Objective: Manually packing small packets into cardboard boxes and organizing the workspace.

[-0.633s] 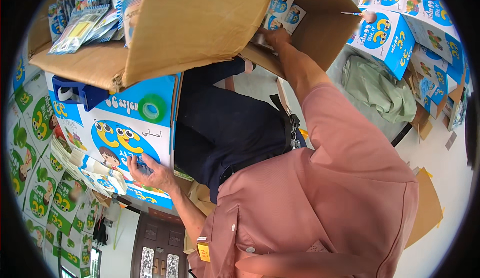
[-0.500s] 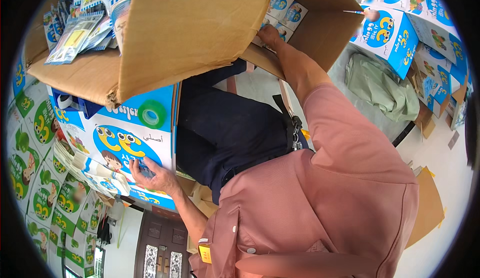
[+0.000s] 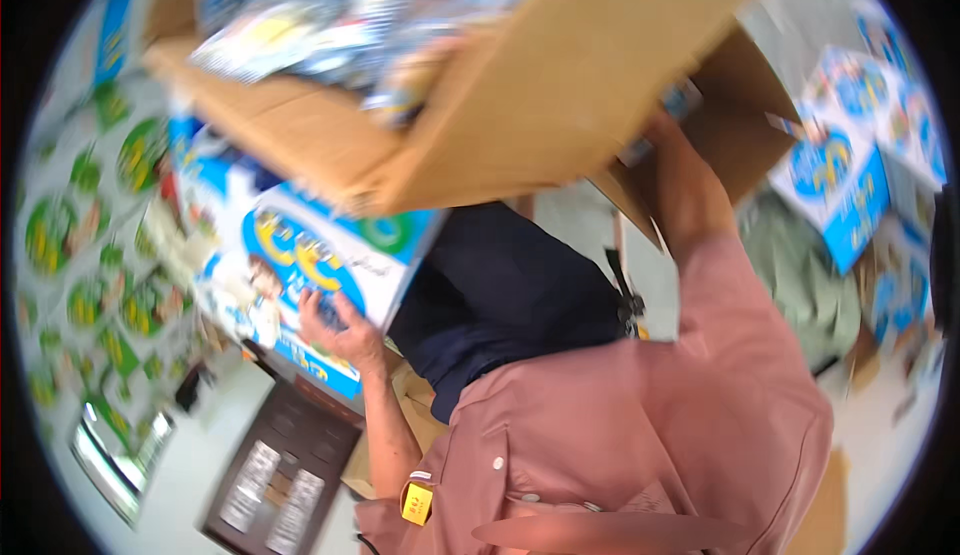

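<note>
My left hand point(image 3: 343, 335) is at the side of a blue-and-white printed carton point(image 3: 385, 290), fingers apart, with nothing seen in it. At the upper right, my right arm reaches into an open brown cardboard box point(image 3: 745, 120). Only the back of my right hand point(image 3: 662, 127) shows there; its fingers are hidden behind a raised brown panel. Small printed boxes point(image 3: 683, 101) lie in that box, near the hand. A green roll of tape point(image 3: 385, 232) on the printed carton is partly covered by the brown box above.
A large brown box point(image 3: 560, 95) full of small clear packets point(image 3: 290, 30) stands at the top. Blue-and-white cartons point(image 3: 835, 170) are stacked at the right, beside a grey-green cloth or bag point(image 3: 800, 275). Green-and-white cartons point(image 3: 90, 245) line the left. A dark door point(image 3: 280, 465) is lower left.
The whole view has shifted and blurred, with the things now lying farther right. My right hand remains in the brown box, more hidden than before. My left hand stays beside the printed carton.
</note>
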